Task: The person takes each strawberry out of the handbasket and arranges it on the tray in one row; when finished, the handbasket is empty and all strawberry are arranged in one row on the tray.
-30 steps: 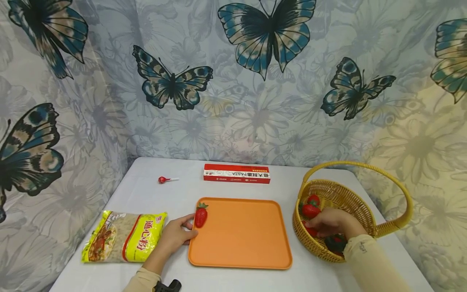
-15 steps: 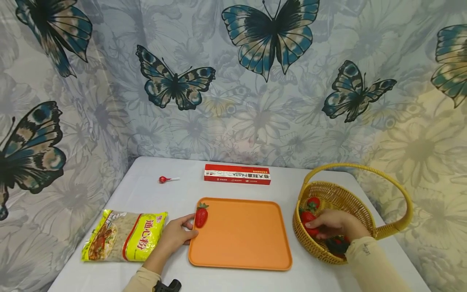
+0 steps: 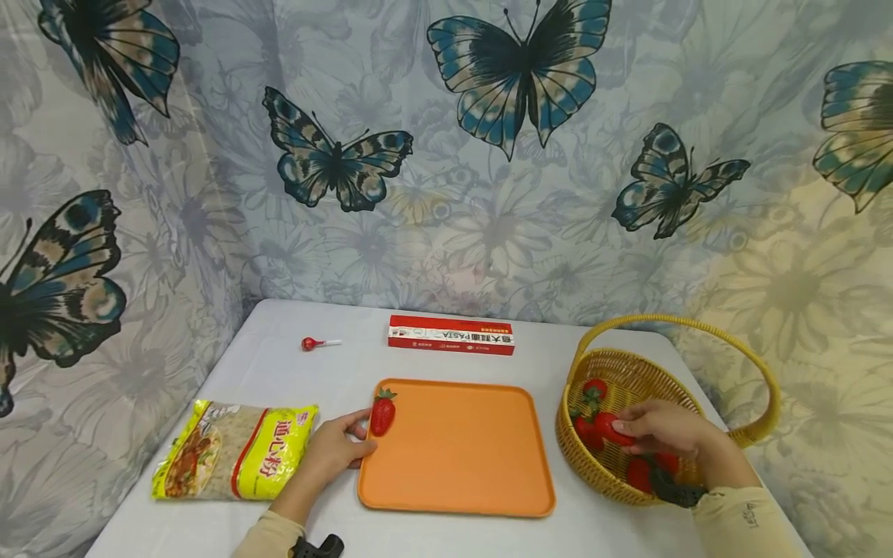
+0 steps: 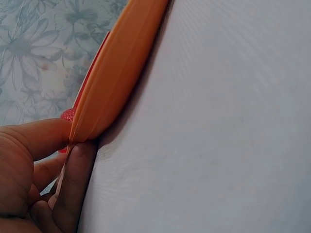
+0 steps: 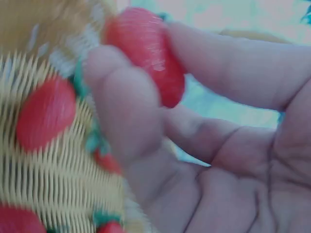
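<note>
My left hand (image 3: 333, 448) pinches the left rim of the orange tray (image 3: 460, 453). In the left wrist view its thumb and fingers (image 4: 75, 170) close on the tray's edge. One red strawberry (image 3: 382, 415) with green leaves lies in the tray's upper left corner, near those fingers. Over the wicker basket (image 3: 582, 469), my right hand (image 3: 673, 432) holds another strawberry (image 5: 153, 51) between thumb and fingertips. Several more strawberries lie in the basket, among them one (image 5: 46, 114) beside the right hand in the right wrist view. The hand and its wrist strap hide part of the basket's contents.
A yellow bag of macaroni (image 3: 233, 449) lies left of the tray. Behind it are a red lollipop (image 3: 310, 343) and a red-and-white pasta box (image 3: 449, 335). The basket's tall handle (image 3: 698, 324) arches up at the right. Butterfly-patterned cloth hangs behind the white table.
My right hand has drawn back slightly to the right, lifting a strawberry off the others in the basket. The left hand and the tray stay where they were.
</note>
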A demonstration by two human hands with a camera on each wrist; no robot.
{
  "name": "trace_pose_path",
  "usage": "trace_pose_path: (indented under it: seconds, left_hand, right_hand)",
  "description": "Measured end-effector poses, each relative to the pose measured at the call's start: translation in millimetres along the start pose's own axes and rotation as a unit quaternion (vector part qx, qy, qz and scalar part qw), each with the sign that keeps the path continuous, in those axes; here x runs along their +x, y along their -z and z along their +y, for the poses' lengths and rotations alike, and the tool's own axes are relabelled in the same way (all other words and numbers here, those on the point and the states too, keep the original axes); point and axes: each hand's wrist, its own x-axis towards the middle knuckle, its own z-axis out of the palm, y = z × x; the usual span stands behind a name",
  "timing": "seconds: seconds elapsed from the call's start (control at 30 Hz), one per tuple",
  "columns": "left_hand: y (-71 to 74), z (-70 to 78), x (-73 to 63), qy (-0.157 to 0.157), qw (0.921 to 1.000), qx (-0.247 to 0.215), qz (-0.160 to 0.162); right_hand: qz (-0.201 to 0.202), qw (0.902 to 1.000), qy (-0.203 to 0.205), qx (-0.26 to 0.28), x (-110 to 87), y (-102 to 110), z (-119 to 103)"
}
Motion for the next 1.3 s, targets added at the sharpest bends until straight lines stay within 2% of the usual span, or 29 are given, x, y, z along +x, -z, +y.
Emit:
trace_pose_path:
  seconds: [0.1,0.27,0.33,0.47,0.63,0.83,1.0,1.3]
  left_hand:
    - [0.5,-2.4,-1.0,-0.002,1.0,0.0,0.0]
    - [0.9,-2.6,1.2,-0.012,0.9999,-0.006,-0.006]
    - [1.3,-2.1,2.8,-0.011,0.9999,-0.004,-0.005]
    - [0.9,-1.7,5.1,-0.008,0.9999,0.006,0.001]
    - [-5.1,-0.4,7.0,-0.016,0.9998,0.004,-0.008]
    - [-3.5,-2.1,6.4,-0.001,0.9999,0.005,0.014]
    - [-2.3,-1.2,7.4,0.004,0.9999,0.006,0.014]
    - [-3.1,-0.5,6.7,0.01,0.9998,0.007,0.014]
  right_hand:
    - [-0.015,0.9978,0.045,0.047,-6.4,-12.1,-8.9]
    - [-0.026,0.9873,0.112,0.11,-6.6,-42.1,-35.7]
    - [-0.019,0.9865,0.112,0.118,2.6,-59.2,-48.5]
    - [0.004,0.991,0.093,0.097,38.8,-96.4,-62.6]
    - [0.066,0.9946,0.053,0.06,95.4,-142.3,-60.4]
    - [0.108,0.9936,0.022,0.022,158.4,-203.0,-64.4]
    - [0.134,0.9909,0.018,-0.002,180.4,-229.8,-73.6]
    - [0.153,0.9865,0.025,-0.054,189.3,-253.2,-78.0]
